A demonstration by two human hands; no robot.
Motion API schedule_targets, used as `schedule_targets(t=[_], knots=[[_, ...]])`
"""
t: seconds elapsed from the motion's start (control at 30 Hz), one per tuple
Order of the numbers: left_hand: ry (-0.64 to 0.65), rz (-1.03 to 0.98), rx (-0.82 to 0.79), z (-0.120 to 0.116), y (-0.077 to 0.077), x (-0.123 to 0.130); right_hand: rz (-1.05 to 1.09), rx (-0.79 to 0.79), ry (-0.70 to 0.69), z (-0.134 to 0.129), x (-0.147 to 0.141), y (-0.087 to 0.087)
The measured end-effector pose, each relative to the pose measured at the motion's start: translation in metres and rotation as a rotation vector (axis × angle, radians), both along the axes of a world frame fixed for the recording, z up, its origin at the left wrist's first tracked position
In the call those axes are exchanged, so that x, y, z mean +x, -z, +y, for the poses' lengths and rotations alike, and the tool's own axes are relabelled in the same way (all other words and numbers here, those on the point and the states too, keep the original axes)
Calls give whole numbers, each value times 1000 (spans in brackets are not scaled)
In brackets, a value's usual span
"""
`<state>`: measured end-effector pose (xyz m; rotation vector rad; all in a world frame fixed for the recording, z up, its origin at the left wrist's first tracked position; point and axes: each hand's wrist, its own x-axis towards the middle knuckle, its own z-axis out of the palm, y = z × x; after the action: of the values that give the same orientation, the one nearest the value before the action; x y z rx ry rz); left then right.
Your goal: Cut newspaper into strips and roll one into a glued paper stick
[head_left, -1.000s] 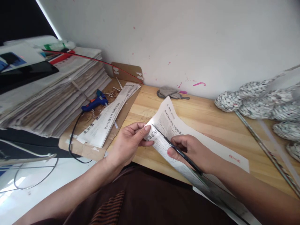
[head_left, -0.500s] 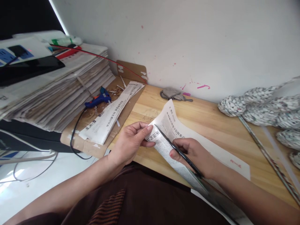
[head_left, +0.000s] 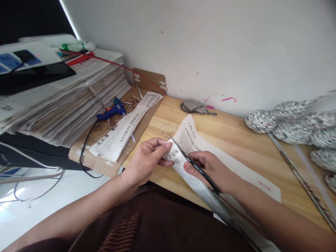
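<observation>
In the centre of the frame, pinches an edge of a printed newspaper sheet (head_left: 223,159) between the thumb and forefinger of the left hand (head_left: 148,157), with thumb and forefinger closed on the paper and the other fingers curled below. To the right of this, grips black-handled scissors (head_left: 201,170) in the right hand (head_left: 212,173), with fingers bent and closed around the handles. Points the blades toward the upper left, across the paper, with the tip just beside the left thumb; cannot tell how far apart the blades stand. Extends the sheet from the centre toward the lower right, partly over the wooden table (head_left: 228,124), with one corner curling up above the hands.

Left of centre, shows cut paper strips (head_left: 128,127) lying overlapped on brown cardboard (head_left: 99,166), near a blue glue gun (head_left: 112,112) with a black cord (head_left: 82,150) curving down to the lower left. At the upper left, shows a tall newspaper stack (head_left: 89,98), with a white and blue power strip (head_left: 19,57) above a dark glossy object (head_left: 39,77). Above centre, shows a grey cloth item (head_left: 195,106) near the wall (head_left: 210,42). At the right edge, shows braided paper pieces (head_left: 288,122) and a slim patterned rod (head_left: 296,171) slanting toward the lower right.
</observation>
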<state>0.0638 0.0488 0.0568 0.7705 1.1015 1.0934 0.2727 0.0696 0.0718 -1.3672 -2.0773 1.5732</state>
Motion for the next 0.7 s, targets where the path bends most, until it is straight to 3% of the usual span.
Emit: schedule_targets(t=[0.3,0.43,0.57,0.7], knots=[[-52,-5,-4,4,1,-8,29,41,48,10,-13,6],[-89,2,-8,2,-1,-14,34,44,86,9,-2,2],[-146,19,25,0,-2,-29,-298,274,154,-11,37,0],[-165,50,48,0,0,-42,-670,455,158,-54,82,9]])
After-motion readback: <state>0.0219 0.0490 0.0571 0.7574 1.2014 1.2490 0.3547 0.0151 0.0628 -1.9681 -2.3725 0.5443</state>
